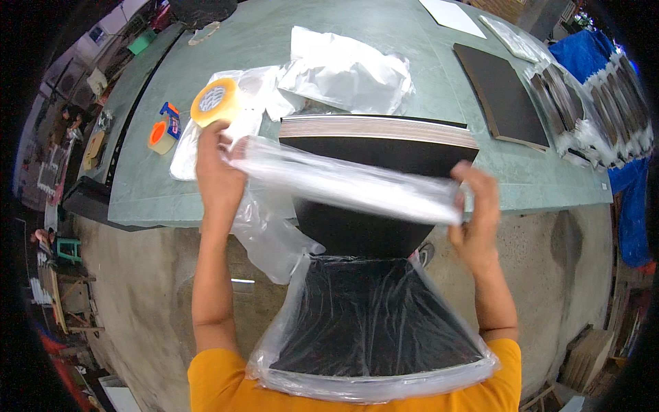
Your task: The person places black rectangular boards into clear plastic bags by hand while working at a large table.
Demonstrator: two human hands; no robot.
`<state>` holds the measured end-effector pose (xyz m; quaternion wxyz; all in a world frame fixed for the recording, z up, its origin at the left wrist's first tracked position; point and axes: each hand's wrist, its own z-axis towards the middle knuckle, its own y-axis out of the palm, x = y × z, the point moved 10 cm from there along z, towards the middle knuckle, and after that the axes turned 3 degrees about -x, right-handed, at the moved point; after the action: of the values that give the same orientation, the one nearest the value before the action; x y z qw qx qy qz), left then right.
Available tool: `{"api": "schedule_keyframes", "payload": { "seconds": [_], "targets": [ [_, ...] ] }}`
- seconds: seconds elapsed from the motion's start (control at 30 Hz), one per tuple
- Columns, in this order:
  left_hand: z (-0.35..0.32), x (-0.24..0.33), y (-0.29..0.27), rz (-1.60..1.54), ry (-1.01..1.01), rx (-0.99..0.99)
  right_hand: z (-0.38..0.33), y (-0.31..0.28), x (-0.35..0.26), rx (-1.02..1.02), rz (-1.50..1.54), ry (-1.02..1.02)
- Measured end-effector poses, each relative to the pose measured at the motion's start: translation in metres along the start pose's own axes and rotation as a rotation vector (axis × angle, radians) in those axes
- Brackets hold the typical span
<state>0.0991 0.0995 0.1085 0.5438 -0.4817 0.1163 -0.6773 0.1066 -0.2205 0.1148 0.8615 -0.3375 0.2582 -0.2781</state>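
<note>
Head view, left grip (223, 161) pinching plastic (350, 180), right grip (478, 209) closed on its other end, plastic stretched between both, black stack (384, 145) behind it, yellow tape (232, 101) just beyond left grip.

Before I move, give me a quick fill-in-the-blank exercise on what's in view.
1. The clear plastic is stretched ____ the left hand and the right hand.
2. The big tape roll, just beyond the left hand's fingertips in the picture, is coloured ____.
3. The flat dark panel lies to the ____ of the thick stack.
4. The tarp at the far right is coloured ____.

Missing words: between; yellow; right; blue.
</note>
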Motion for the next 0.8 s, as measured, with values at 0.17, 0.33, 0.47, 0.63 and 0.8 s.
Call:
{"api": "schedule_keyframes", "payload": {
  "seconds": [0.17, 0.33, 0.47, 0.63, 0.8],
  "targets": [
    [-0.023, 0.06, 0.034, 0.141, 0.349, -0.306, -0.006, 0.004, 0.057, -0.055, -0.001, 0.288],
    [-0.032, 0.063, 0.005, 0.03, 0.469, -0.206, -0.033, -0.01, 0.06, -0.034, 0.192, 0.22],
    [-0.04, 0.07, 0.002, 0.092, 0.524, -0.203, -0.008, -0.024, 0.046, 0.033, 0.078, 0.192],
    [-0.057, 0.06, 0.005, 0.126, 0.496, -0.219, -0.025, -0.002, 0.049, -0.154, -0.061, 0.174],
    [-0.073, 0.044, 0.029, 0.013, 0.414, -0.425, -0.027, -0.014, 0.056, -0.01, 0.139, 0.236]
  ]
}}
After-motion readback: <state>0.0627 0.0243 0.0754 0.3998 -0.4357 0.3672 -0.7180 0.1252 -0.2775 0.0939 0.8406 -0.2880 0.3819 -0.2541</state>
